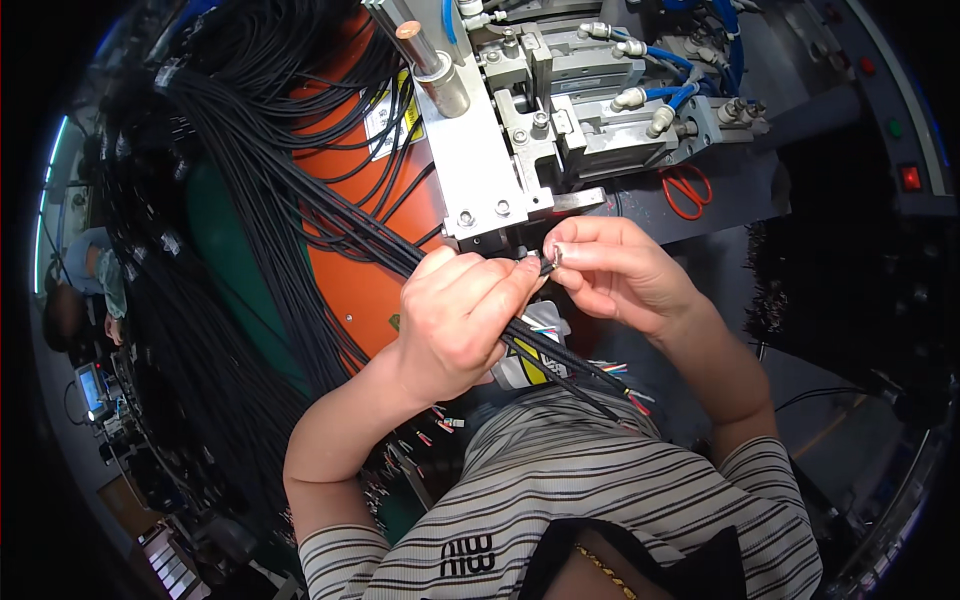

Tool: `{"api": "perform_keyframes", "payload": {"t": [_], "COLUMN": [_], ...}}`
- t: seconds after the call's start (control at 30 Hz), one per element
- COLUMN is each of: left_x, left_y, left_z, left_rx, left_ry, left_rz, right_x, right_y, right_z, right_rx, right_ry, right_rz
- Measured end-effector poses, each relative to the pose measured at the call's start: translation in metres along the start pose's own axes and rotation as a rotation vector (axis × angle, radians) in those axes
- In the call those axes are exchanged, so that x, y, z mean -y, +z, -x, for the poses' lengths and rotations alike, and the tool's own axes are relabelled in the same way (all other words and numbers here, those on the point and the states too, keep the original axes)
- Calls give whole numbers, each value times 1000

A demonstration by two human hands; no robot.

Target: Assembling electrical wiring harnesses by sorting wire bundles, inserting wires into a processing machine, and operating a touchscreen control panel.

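Note:
My left hand (460, 315) is closed around a bundle of black cables (375, 240) in front of the metal press fixture (470, 165). Below that hand the cables' stripped ends (635, 402) hang free, with thin coloured wires fanning out. My right hand (625, 275) pinches at the tip of one black cable beside my left thumb. Something small and shiny shows between its fingertips, too small to name. The two hands nearly touch, just under the fixture's front edge.
Pneumatic cylinders (625, 140) with blue hoses line the fixture's right side. Red-handled scissors (686, 192) lie on the dark bench. Many more black cables (245, 150) drape over an orange surface (345, 292) at left. A lit red button (909, 178) sits far right. Another person (95, 262) is far left.

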State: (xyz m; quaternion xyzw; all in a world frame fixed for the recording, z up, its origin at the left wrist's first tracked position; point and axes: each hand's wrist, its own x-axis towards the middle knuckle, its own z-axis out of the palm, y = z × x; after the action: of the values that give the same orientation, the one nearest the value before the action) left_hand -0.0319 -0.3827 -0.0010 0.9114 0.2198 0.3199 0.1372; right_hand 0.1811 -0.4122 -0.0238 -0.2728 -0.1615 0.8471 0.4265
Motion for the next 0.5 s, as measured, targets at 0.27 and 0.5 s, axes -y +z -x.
{"api": "perform_keyframes", "payload": {"t": [0.27, 0.5], "left_x": [-5, -11], "left_y": [4, 0], "left_z": [-3, -8], "left_rx": [-16, -145], "left_ry": [-77, -249], "left_rz": [-2, 191], "right_x": [-24, -61], "right_y": [18, 30], "right_z": [1, -10], "right_rx": [-138, -448], "right_ry": [-239, -1256], "right_rz": [284, 1414]}}
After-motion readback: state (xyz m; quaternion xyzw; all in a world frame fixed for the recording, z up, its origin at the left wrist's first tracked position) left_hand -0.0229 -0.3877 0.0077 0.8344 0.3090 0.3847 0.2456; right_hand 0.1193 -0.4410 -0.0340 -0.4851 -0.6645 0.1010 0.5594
